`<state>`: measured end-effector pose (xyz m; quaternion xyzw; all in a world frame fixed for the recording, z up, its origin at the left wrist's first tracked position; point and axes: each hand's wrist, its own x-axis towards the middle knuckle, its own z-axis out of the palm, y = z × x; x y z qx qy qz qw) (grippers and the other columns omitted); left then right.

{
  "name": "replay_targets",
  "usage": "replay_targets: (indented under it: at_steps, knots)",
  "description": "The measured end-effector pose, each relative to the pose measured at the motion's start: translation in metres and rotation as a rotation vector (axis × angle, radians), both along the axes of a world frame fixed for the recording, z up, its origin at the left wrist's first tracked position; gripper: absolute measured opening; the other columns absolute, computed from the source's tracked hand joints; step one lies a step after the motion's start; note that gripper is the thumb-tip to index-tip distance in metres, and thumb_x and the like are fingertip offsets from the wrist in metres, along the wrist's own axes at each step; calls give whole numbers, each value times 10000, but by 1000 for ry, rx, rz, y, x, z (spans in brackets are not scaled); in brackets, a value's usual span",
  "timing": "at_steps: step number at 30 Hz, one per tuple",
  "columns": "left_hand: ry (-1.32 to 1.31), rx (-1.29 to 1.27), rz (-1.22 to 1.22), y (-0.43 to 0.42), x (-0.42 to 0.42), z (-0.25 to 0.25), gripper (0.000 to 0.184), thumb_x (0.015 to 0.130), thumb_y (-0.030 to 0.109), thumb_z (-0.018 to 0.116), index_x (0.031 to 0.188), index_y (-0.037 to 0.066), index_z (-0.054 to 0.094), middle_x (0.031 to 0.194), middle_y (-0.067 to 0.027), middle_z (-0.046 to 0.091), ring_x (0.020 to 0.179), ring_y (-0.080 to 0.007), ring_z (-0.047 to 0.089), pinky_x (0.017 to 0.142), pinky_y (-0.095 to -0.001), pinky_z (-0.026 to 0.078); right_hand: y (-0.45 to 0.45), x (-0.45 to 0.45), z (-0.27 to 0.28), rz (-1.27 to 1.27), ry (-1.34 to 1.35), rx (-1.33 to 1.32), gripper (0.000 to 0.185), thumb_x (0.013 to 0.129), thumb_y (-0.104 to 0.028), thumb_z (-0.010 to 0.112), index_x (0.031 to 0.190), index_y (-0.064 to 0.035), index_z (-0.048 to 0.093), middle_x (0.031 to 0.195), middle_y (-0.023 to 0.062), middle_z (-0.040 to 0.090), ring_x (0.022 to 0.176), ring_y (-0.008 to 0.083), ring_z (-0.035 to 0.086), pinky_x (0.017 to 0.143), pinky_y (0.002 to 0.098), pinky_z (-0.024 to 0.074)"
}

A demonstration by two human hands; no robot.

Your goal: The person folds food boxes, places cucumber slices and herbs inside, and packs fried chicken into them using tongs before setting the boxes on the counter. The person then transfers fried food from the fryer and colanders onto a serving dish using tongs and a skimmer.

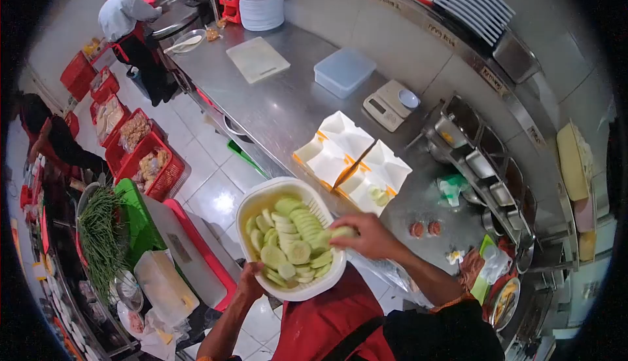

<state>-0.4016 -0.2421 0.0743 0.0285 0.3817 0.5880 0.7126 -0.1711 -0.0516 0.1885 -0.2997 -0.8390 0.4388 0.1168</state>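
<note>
My left hand (250, 281) grips the lower left rim of a white plastic basket (339, 270), tilted in front of my red apron. Sliced cucumber (288, 231) fills it, partly in neat overlapping rows. Over the basket's right rim, my right hand (371, 236) pinches a few pale green cucumber slices. Beyond it on the steel counter stand open white paper food boxes (340, 135) with orange edges. A few cucumber slices (379, 195) lie in the nearest box compartment.
A kitchen scale (386, 107), a lidded plastic container (345, 73) and a white cutting board (258, 60) stand along the steel counter (216, 79). Metal pans (481, 163) line the right. Red crates (157, 171) sit on the floor at left. Two people work at far left.
</note>
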Motion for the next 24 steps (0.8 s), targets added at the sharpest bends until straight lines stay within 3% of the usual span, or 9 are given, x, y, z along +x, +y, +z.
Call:
replay_targets:
  at_steps: [1, 2, 6, 9, 13, 17, 19, 21, 24]
  knots:
    - [12, -71, 12, -5, -5, -8, 729, 648, 252, 536, 1292, -2, 311, 1226, -191, 458, 1091, -344, 496, 936, -466, 417, 13, 1, -1, -195, 55, -283, 267, 754, -231, 691, 908, -22, 631, 825, 86, 628, 765, 158, 588, 694, 313, 470]
    - [20, -83, 44, -9, -4, -8, 725, 646, 257, 535, 1288, -4, 320, 1222, -194, 462, 1092, -345, 496, 941, -467, 411, 35, 4, -23, -277, 173, -249, 267, 757, -212, 698, 933, -22, 635, 837, 64, 647, 754, 107, 578, 699, 281, 467]
    - [49, -74, 175, -1, -1, 7, 716, 642, 265, 534, 1277, -6, 347, 1220, -202, 468, 1104, -345, 488, 959, -465, 393, 126, -19, -73, -386, 50, 122, 296, 721, -255, 703, 908, -35, 639, 868, 120, 642, 801, 235, 614, 726, 342, 471]
    - [69, -122, 220, -2, -1, 1, 718, 640, 271, 539, 1277, -3, 354, 1231, -201, 462, 1113, -343, 482, 967, -461, 386, 164, -50, -119, -229, -95, 338, 294, 704, -264, 689, 886, -39, 639, 883, 146, 631, 860, 306, 588, 753, 382, 461]
    - [109, -75, 208, 11, 6, 30, 724, 654, 310, 534, 1275, -13, 348, 1242, -211, 449, 1102, -343, 488, 977, -438, 379, 171, -56, -141, -48, -271, 440, 293, 720, -238, 665, 933, -42, 626, 933, 137, 608, 945, 297, 550, 816, 399, 437]
    - [94, -60, 176, 13, 2, 28, 723, 666, 320, 537, 1274, -20, 345, 1247, -205, 447, 1102, -331, 491, 971, -426, 385, 117, -45, -58, -221, 125, 336, 325, 728, -247, 680, 947, -16, 613, 958, 149, 586, 938, 292, 549, 840, 372, 432]
    - [39, -26, 178, 22, 2, 28, 695, 679, 304, 539, 1265, -24, 357, 1224, -195, 471, 1087, -317, 505, 956, -424, 397, 70, -28, -7, -103, 210, 301, 382, 717, -292, 702, 971, -24, 606, 990, 141, 574, 959, 296, 539, 858, 384, 422]
    - [51, 68, 141, 41, 7, 31, 650, 698, 285, 534, 1251, -20, 379, 1185, -182, 504, 1060, -309, 522, 941, -420, 409, 36, -5, 23, 140, 248, 437, 475, 678, -372, 731, 1031, -82, 602, 1134, 160, 507, 1084, 345, 458, 921, 445, 368]
    - [100, 0, 134, 74, 27, 65, 586, 718, 267, 526, 1219, -16, 416, 1149, -170, 528, 1023, -296, 541, 916, -396, 431, -20, 21, 46, -44, 109, 549, 636, 577, -469, 773, 1106, -172, 582, 1344, 245, 245, 1248, 438, 227, 1011, 504, 237]
